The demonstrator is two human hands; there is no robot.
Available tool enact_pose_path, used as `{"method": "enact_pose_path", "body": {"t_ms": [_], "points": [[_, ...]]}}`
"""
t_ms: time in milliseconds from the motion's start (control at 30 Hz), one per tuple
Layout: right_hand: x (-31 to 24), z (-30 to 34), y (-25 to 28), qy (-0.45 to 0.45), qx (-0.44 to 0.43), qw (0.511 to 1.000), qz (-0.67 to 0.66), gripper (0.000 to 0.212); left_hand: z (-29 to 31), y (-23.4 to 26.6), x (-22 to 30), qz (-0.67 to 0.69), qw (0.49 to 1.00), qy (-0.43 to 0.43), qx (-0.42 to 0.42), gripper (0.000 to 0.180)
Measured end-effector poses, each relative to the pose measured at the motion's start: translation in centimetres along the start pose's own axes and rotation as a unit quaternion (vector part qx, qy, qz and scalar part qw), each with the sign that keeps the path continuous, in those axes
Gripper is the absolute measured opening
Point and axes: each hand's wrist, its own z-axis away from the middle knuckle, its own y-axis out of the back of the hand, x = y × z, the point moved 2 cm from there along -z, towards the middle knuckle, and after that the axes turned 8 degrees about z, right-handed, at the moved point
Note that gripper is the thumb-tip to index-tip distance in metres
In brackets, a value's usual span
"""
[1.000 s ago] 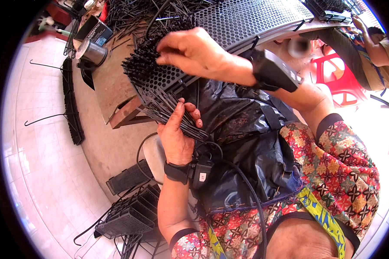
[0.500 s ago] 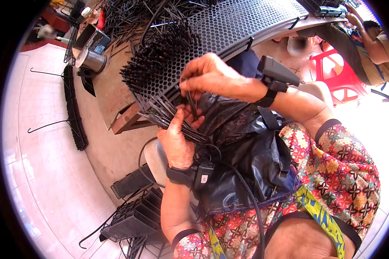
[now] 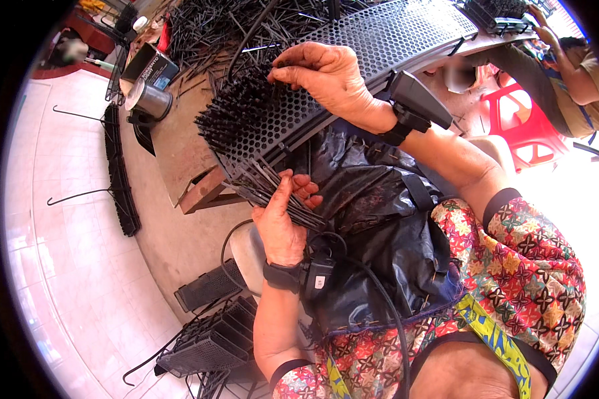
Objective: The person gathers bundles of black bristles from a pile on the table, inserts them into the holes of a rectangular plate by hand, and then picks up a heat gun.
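Observation:
My left hand (image 3: 283, 216) is closed around a bundle of thin dark strips (image 3: 263, 183), which fan out towards the tray's near end. Above the perforated metal tray (image 3: 373, 46), my right hand (image 3: 326, 74) has thumb and fingers drawn together in a pinch. Its fingertips are at the edge of a dense cluster of black strips (image 3: 236, 110) standing upright in the tray's holes. Whatever the pinch holds is too small and dark against the cluster to make out.
A heap of loose black strips (image 3: 213, 30) covers the table behind the tray. A metal can (image 3: 150, 100) and a dark box (image 3: 150, 68) stand at the table's left. Black racks (image 3: 209, 339) are low on the left. Another person (image 3: 579, 86) sits beyond a red chair (image 3: 522, 126).
My right hand has moved up and away from the bundle to the standing strips on the tray. The left hand keeps its bundle and has shifted slightly right and down.

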Motion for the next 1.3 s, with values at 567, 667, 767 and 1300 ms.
{"method": "enact_pose_path", "body": {"t_ms": [567, 667, 767, 1300], "points": [[-1.4, -1.3, -2.3, 0.213, -0.144, 0.89, 0.376, 0.016, -0.1, -0.2, -0.1, -0.015, 1.0, 0.019, -0.014, 0.021], [-1.6, -2.4, -2.7, 0.247, -0.168, 0.885, 0.356, 0.016, -0.1, 0.0, -0.2, -0.023, 0.999, 0.017, -0.035, 0.022], [-1.8, -3.1, -2.7, 0.225, -0.204, 0.872, 0.385, 0.017, -0.1, -0.1, -0.2, -0.013, 0.998, 0.021, -0.052, 0.023], [-1.6, -2.4, -2.3, 0.213, -0.234, 0.872, 0.373, 0.014, -0.4, 0.1, -0.5, -0.006, 0.994, 0.043, -0.102, 0.026]]}}
